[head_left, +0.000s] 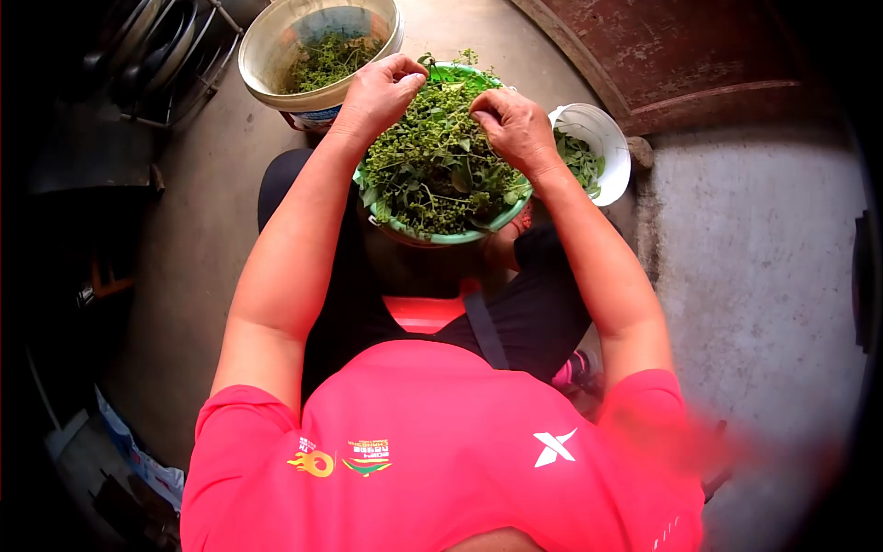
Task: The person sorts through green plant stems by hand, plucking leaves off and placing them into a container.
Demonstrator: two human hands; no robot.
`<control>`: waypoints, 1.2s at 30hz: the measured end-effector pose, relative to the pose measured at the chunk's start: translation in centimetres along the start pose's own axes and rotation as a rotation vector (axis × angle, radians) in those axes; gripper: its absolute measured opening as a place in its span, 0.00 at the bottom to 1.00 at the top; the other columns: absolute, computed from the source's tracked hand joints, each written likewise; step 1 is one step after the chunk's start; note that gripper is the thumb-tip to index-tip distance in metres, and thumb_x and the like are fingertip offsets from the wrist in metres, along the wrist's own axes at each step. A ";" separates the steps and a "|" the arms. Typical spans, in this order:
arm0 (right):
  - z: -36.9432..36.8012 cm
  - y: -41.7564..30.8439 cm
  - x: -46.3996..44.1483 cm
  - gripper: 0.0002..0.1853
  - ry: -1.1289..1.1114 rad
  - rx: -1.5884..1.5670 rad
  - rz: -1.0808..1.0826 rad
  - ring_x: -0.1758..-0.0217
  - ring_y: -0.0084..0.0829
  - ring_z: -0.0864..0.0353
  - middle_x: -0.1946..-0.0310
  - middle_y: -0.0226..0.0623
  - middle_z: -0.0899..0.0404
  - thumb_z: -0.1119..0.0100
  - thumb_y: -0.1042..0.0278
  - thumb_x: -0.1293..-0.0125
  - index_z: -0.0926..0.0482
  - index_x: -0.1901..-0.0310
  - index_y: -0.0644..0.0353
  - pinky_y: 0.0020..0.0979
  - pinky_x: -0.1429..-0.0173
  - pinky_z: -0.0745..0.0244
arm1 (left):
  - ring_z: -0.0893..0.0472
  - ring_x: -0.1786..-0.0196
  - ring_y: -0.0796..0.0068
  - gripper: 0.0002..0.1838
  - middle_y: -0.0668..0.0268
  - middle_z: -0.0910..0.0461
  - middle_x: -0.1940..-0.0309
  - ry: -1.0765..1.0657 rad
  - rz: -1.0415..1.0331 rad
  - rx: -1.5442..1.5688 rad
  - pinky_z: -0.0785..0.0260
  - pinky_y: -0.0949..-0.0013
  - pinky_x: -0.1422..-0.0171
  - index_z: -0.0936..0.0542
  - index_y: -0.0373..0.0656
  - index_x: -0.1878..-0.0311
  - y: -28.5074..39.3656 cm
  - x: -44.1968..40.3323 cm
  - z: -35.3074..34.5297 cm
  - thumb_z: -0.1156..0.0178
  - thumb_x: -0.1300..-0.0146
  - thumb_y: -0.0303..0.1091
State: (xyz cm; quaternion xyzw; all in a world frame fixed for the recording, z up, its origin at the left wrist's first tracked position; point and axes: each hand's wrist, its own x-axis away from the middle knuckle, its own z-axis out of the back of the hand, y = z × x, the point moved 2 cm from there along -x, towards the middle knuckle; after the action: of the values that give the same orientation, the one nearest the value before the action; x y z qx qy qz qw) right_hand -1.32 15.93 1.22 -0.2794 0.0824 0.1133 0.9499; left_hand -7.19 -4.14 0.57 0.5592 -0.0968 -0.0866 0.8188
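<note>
A green-rimmed basin (pixel 497 221) stands between my knees, heaped with sprigs of small green berries and leaves (pixel 441 166). Over the far left side of the heap is my left hand (pixel 382 92), its thumb and fingers pinched together beside a few green leaves. What it holds, if anything, is too small to make out. My right hand (pixel 513 131) hovers at the heap's right side with thumb and forefinger closed. Whatever may be between those fingertips is hidden.
At the far left, a large white bucket (pixel 262 69) holds more green plant bits. A smaller white bucket (pixel 614 152) with loose leaves (pixel 579 164) lies tilted at the right. A metal rack (pixel 207 64) stands upper left, a reddish-brown wooden panel (pixel 681 55) upper right.
</note>
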 end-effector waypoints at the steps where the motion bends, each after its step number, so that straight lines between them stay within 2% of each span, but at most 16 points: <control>1: 0.4 -0.1 0.0 0.04 -0.006 0.015 -0.008 0.65 0.37 0.21 0.69 0.35 0.22 0.40 0.68 0.43 0.21 0.66 0.56 0.34 0.60 0.26 | 0.21 0.67 0.77 0.12 0.63 0.18 0.69 -0.042 0.010 -0.024 0.28 0.72 0.59 0.18 0.41 0.59 0.2 0.0 -0.1 0.42 0.40 0.37; 5: -1.1 0.5 -0.3 0.09 -0.050 0.058 -0.057 0.62 0.37 0.21 0.67 0.35 0.21 0.39 0.64 0.43 0.22 0.60 0.52 0.36 0.56 0.25 | 0.19 0.64 0.71 0.11 0.61 0.18 0.67 -0.022 -0.103 -0.122 0.28 0.69 0.56 0.18 0.42 0.59 -0.3 -0.2 -0.7 0.42 0.40 0.37; 6: -1.7 0.1 -0.2 0.11 -0.084 0.144 -0.097 0.60 0.38 0.21 0.67 0.35 0.22 0.39 0.62 0.43 0.22 0.59 0.51 0.37 0.55 0.26 | 0.20 0.66 0.82 0.10 0.68 0.18 0.69 -0.041 -0.104 -0.167 0.27 0.75 0.58 0.19 0.40 0.57 -0.1 -0.2 -0.6 0.42 0.37 0.35; 11: -3.7 1.7 -0.2 0.10 -0.194 0.178 -0.211 0.57 0.39 0.20 0.64 0.37 0.22 0.39 0.62 0.45 0.20 0.59 0.46 0.39 0.53 0.25 | 0.21 0.66 0.82 0.10 0.69 0.19 0.70 -0.049 -0.087 -0.173 0.28 0.75 0.58 0.20 0.40 0.57 0.0 0.1 -0.7 0.43 0.37 0.35; 17: 0.0 0.8 -0.2 0.08 -0.008 -0.222 -0.244 0.70 0.33 0.17 0.73 0.37 0.17 0.43 0.69 0.47 0.19 0.65 0.58 0.30 0.59 0.23 | 0.22 0.65 0.83 0.11 0.70 0.20 0.71 -0.119 -0.069 -0.176 0.29 0.76 0.60 0.20 0.41 0.56 0.2 0.0 -1.2 0.44 0.36 0.36; 19: 0.2 1.1 -0.2 0.09 -0.167 -0.539 -0.416 0.71 0.27 0.17 0.74 0.36 0.18 0.44 0.70 0.46 0.19 0.64 0.60 0.28 0.61 0.22 | 0.20 0.67 0.75 0.12 0.62 0.18 0.72 -0.119 -0.016 -0.051 0.28 0.69 0.60 0.17 0.42 0.60 0.2 0.4 -1.4 0.43 0.40 0.37; 20: 0.2 1.4 -0.4 0.09 -0.179 -0.581 -0.413 0.72 0.22 0.17 0.74 0.36 0.18 0.44 0.70 0.46 0.19 0.65 0.62 0.26 0.62 0.22 | 0.21 0.67 0.77 0.15 0.64 0.19 0.67 -0.175 0.011 -0.048 0.27 0.71 0.60 0.19 0.41 0.56 0.3 0.5 -1.5 0.44 0.37 0.42; 21: 0.4 1.2 -0.5 0.09 -0.180 -0.580 -0.414 0.72 0.22 0.17 0.74 0.36 0.18 0.44 0.70 0.46 0.19 0.65 0.62 0.26 0.62 0.22 | 0.21 0.67 0.77 0.15 0.64 0.19 0.67 -0.176 0.011 -0.046 0.27 0.71 0.60 0.19 0.41 0.56 0.6 0.5 -1.6 0.44 0.37 0.42; 24: 0.6 -0.3 -1.1 0.09 -0.120 -0.456 -0.285 0.70 0.27 0.17 0.74 0.37 0.18 0.44 0.70 0.47 0.20 0.65 0.61 0.29 0.61 0.23 | 0.20 0.62 0.74 0.25 0.61 0.24 0.55 -0.422 0.201 0.492 0.23 0.71 0.58 0.27 0.39 0.47 1.8 1.4 -2.1 0.51 0.31 0.53; 25: 0.5 -0.9 -1.1 0.09 -0.119 -0.457 -0.285 0.70 0.27 0.17 0.74 0.37 0.18 0.44 0.70 0.47 0.20 0.65 0.61 0.29 0.61 0.23 | 0.20 0.62 0.74 0.25 0.61 0.24 0.55 -0.422 0.201 0.490 0.23 0.71 0.58 0.27 0.39 0.47 2.0 1.4 -1.9 0.51 0.31 0.53; 27: 0.8 -2.3 -1.2 0.08 -0.075 -0.262 -0.233 0.69 0.18 0.21 0.73 0.31 0.20 0.44 0.73 0.43 0.22 0.63 0.65 0.24 0.63 0.25 | 0.20 0.61 0.72 0.25 0.59 0.25 0.54 -0.506 0.322 0.622 0.22 0.71 0.58 0.28 0.38 0.46 2.0 1.5 -2.0 0.51 0.31 0.52; 29: 0.6 -2.1 -1.3 0.07 -0.004 -0.217 -0.214 0.69 0.19 0.21 0.74 0.33 0.20 0.44 0.73 0.45 0.22 0.65 0.65 0.24 0.63 0.25 | 0.19 0.61 0.71 0.25 0.60 0.24 0.55 -0.487 0.332 0.691 0.22 0.70 0.58 0.29 0.36 0.46 1.8 1.1 -1.9 0.50 0.31 0.51; 31: 0.1 -1.4 -1.2 0.06 -0.022 -0.361 -0.327 0.69 0.19 0.21 0.74 0.32 0.20 0.43 0.73 0.44 0.22 0.65 0.64 0.23 0.64 0.25 | 0.19 0.61 0.70 0.23 0.60 0.24 0.55 -0.457 0.333 0.750 0.21 0.68 0.59 0.29 0.36 0.47 2.0 1.2 -1.4 0.47 0.32 0.48; 32: -0.3 -1.2 -1.1 0.07 -0.026 -0.419 -0.284 0.69 0.19 0.21 0.72 0.32 0.19 0.42 0.72 0.41 0.21 0.63 0.64 0.22 0.65 0.25 | 0.19 0.61 0.71 0.19 0.60 0.23 0.56 -0.472 0.382 0.731 0.21 0.69 0.59 0.28 0.38 0.48 1.7 1.1 -1.4 0.42 0.35 0.41; 35: 0.0 -2.3 -0.8 0.09 -0.082 -0.548 -0.196 0.69 0.25 0.18 0.70 0.36 0.17 0.42 0.70 0.44 0.20 0.62 0.61 0.28 0.60 0.23 | 0.19 0.62 0.73 0.16 0.61 0.22 0.58 -0.492 0.349 0.742 0.21 0.70 0.60 0.27 0.39 0.50 1.3 1.2 -1.2 0.40 0.37 0.35; 36: 0.5 -2.7 -0.9 0.09 -0.139 -0.646 -0.215 0.68 0.23 0.19 0.69 0.34 0.17 0.42 0.71 0.42 0.20 0.59 0.61 0.26 0.61 0.23 | 0.19 0.63 0.75 0.14 0.62 0.21 0.61 -0.489 0.323 0.784 0.21 0.71 0.60 0.26 0.39 0.50 1.1 1.1 -0.9 0.40 0.37 0.32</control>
State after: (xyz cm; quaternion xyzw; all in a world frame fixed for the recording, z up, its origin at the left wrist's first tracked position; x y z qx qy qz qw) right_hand -1.41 13.82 3.19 -0.5644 -0.0528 0.0514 0.8222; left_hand -5.90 -3.18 1.30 0.7664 -0.3971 -0.0447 0.5028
